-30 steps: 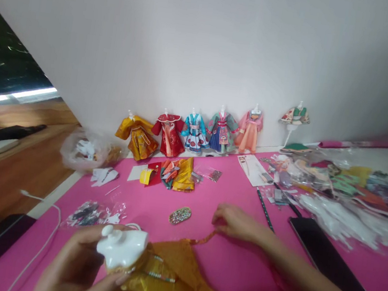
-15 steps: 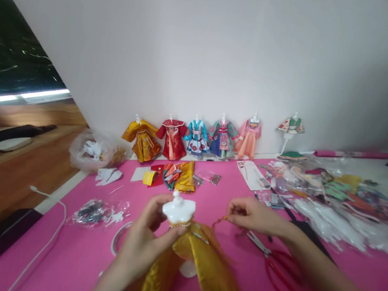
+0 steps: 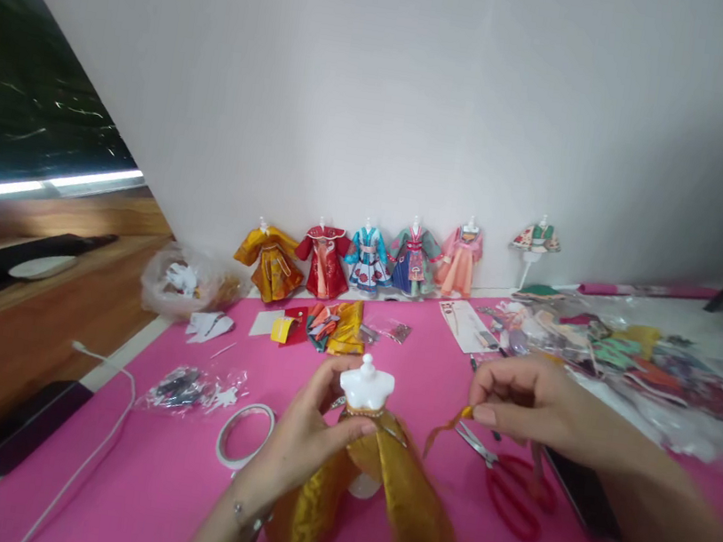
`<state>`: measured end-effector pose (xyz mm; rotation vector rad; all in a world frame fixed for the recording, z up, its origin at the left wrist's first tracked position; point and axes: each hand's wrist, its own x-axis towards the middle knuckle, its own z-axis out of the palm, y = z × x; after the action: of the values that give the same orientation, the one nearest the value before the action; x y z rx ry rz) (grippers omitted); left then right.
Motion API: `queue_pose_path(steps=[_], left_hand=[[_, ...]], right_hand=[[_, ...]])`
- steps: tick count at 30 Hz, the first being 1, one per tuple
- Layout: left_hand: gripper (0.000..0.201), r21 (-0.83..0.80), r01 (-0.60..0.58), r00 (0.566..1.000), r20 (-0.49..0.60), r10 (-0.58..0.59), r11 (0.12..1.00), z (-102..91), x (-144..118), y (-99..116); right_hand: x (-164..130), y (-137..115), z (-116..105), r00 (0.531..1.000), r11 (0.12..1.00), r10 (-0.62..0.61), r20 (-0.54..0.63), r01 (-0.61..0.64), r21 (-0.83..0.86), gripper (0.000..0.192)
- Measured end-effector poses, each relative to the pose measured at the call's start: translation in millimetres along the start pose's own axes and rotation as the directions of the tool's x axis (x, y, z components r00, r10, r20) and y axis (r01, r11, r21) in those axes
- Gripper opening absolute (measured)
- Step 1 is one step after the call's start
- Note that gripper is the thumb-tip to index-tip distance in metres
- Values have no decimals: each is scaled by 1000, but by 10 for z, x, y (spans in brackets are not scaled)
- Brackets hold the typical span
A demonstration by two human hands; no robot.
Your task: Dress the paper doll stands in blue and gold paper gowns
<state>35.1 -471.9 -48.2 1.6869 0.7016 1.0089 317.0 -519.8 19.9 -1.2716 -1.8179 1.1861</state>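
My left hand (image 3: 312,434) is closed around the upper body of a small white doll mannequin (image 3: 366,386), thumb pressed on the front of its chest. A gold satin garment (image 3: 416,503) hangs from the mannequin below the bare white shoulders, its two long panels spreading over the pink surface. To the right, my right hand (image 3: 524,402) pinches a thin gold ribbon (image 3: 449,424) between thumb and fingers, its loose end dangling down toward the garment. Red-handled scissors (image 3: 506,489) lie just below the right hand, blades pointing left.
A roll of white tape (image 3: 245,436) lies beside my left wrist. Several dressed mannequins (image 3: 323,257) lean along the wall. Packets of doll clothes (image 3: 633,350) pile up at right; a plastic bag (image 3: 181,282) and a white cable (image 3: 111,424) are at left.
My right hand has moved right with the ribbon, away from the garment. My left hand and the mannequin have shifted slightly right, and the tape roll shows more fully.
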Motion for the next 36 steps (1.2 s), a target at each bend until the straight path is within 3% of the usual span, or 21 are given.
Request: queue_pose_path(steps=[7,9,11,13,14,15,17,19,21,23,26,29,33,36], left_hand=[[57,95,-16,1000,-13,18,995,-40,-92,-17],[63,152,-70,996,-43,77,986,-73,-144,21],[59,266,-165,959,-184,218,950,-87,-233,101],[44,399,-241,868,-320,381,885,-47,-354,224],[37,439,-272,837,-331,435,856,-1,-418,296],[35,450,-291,852,-280,442,845,61,-477,368],[31,366,-284,931,-117,347,886,211,-565,492],[33,190,-133,990,67,122,973,353,-606,557],[40,1,68,978,197,-67,998,444,-611,554],[37,-138,226,950,251,-187,964,470,-603,510],[25,-190,310,943,183,-276,932,415,-590,443],[25,-126,266,964,46,-262,956,299,-566,432],[13,171,193,981,-29,-191,966,121,-505,461],[3,439,100,995,-25,-100,893,1,-459,456]], right_hand=[[-73,-137,209,990,990,71,118,-84,113,22],[-81,-141,234,987,987,89,133,-105,119,21],[-90,-155,253,987,991,74,141,-89,103,19],[-101,-190,282,990,995,36,133,-48,84,17],[-107,-217,304,990,996,21,137,-32,78,15],[-113,-249,330,989,998,8,147,-18,68,14],[-128,-320,387,986,999,-18,165,12,39,11],[-153,-374,434,985,999,-43,166,43,2,9],[-185,-390,457,987,997,-63,150,68,-33,9],[-217,-360,455,989,996,-64,134,73,-57,10],[-236,-261,440,993,996,-35,110,43,-80,11],[-196,-142,461,997,990,-33,65,41,-132,14],[-85,8,564,997,970,-63,-53,49,-236,18],[-7,95,650,989,956,-107,-106,73,-285,18]])
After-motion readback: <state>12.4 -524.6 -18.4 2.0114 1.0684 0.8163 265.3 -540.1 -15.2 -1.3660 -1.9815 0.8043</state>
